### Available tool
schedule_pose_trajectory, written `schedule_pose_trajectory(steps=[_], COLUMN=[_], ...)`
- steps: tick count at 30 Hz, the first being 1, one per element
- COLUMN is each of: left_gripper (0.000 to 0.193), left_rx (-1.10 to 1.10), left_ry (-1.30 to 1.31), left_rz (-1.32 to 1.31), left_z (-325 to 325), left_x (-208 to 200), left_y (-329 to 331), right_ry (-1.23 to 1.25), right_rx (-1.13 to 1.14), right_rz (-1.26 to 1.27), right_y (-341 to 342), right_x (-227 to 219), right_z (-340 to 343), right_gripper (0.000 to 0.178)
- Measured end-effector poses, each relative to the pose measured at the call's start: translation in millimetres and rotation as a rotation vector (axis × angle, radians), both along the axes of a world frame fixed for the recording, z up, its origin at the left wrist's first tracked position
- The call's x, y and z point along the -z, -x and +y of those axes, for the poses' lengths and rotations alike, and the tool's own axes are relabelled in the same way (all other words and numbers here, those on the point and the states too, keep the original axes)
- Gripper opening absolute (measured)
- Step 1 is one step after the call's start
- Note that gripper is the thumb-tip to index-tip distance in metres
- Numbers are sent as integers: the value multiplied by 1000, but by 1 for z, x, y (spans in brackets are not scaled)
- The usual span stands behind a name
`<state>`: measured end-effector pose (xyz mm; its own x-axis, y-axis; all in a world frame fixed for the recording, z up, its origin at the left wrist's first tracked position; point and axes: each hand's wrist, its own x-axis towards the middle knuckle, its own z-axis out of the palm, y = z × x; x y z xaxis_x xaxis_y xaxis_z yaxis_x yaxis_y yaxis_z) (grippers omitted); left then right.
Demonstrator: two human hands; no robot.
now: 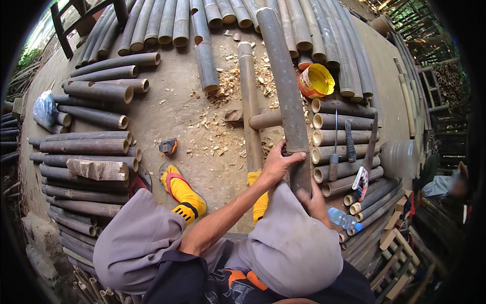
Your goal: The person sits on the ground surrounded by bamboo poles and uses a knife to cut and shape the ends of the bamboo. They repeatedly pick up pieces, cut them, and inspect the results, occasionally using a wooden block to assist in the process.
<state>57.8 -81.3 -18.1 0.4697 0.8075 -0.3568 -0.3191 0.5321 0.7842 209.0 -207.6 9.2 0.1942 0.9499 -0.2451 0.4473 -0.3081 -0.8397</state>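
Dark, long bamboo pole [286, 91] rests on your right knee [293, 243]: left hand [278, 163] clasps it, right hand [314, 200] grips below. Keep both grips firm, pole steady.

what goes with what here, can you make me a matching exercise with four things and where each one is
Things:
1. long dark bamboo pole
2. yellow plastic tub
3. clear plastic water bottle
4. small orange and black tape measure

Places:
A. on the ground left of the yellow-socked foot
B. lying by the person's right knee
C. tipped on its side among the shavings, right of the pole
D. gripped by the left hand and the right hand

Pairs: 1-D, 2-C, 3-B, 4-A
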Motion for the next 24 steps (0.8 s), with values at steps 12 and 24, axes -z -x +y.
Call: schedule_pose_trajectory(steps=[12,24], left_gripper=[59,59], left_rx=[-59,89], left_ry=[151,144], left_rz=[-146,-227], left_z=[10,33], left_x=[-7,7], left_y=[-19,-1], right_ry=[222,240], right_rx=[158,187], right_rz=[-42,3], right_y=[26,45], right_x=[-6,-8], right_z=[-33,-39], right_gripper=[55,66])
